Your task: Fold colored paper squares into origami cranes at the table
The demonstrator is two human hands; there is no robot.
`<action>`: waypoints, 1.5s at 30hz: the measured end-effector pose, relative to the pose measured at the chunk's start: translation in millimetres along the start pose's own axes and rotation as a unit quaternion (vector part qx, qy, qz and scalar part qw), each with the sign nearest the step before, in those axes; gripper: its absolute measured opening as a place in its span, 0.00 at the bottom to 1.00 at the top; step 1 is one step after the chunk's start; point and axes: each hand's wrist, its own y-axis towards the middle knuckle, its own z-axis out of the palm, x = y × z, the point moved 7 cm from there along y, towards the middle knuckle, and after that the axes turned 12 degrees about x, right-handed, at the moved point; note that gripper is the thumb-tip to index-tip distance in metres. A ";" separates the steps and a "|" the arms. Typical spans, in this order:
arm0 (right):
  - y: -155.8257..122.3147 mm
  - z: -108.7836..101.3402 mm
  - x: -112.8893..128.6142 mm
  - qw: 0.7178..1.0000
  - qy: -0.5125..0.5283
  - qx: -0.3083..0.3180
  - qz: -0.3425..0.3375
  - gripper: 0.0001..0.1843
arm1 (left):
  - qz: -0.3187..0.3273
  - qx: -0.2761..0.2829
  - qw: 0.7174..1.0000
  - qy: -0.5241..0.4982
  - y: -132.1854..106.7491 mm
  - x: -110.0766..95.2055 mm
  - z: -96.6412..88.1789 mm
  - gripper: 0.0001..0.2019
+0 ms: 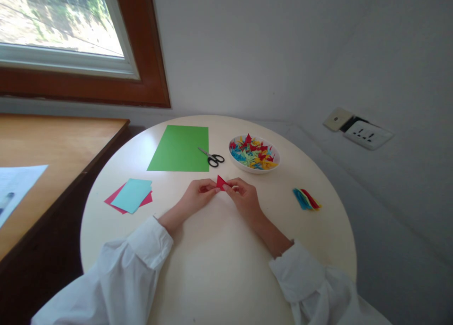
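A small folded piece of red paper [221, 182] is pinched between both my hands at the middle of the round white table [212, 268]. My left hand [196, 196] grips its left side with closed fingers. My right hand [243, 195] holds its right side, fingers curled. Both wrists rest on the tabletop. White sleeves cover my forearms.
A green sheet [180, 148] lies at the back, black scissors [212, 157] beside it. A white bowl [254, 166] holds several colourful folded papers. A light blue square on red squares [131, 195] lies at left. Coloured strips [306, 199] lie at right. A wooden desk [53, 150] stands left.
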 end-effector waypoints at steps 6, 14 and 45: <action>0.5 2.1 -0.8 1.000 0.007 0.016 0.003 0.09 | 0.000 0.002 1.000 -0.001 -0.3 -4.1 2.0 0.10; -0.7 5.9 -4.4 0.999 0.013 0.029 0.023 0.10 | -0.014 -0.018 0.999 -0.031 -1.6 -4.2 -1.2 0.09; -1.2 2.1 -6.9 0.999 0.011 0.006 0.042 0.11 | -0.069 -0.057 0.994 -0.055 -3.1 -0.7 -6.1 0.12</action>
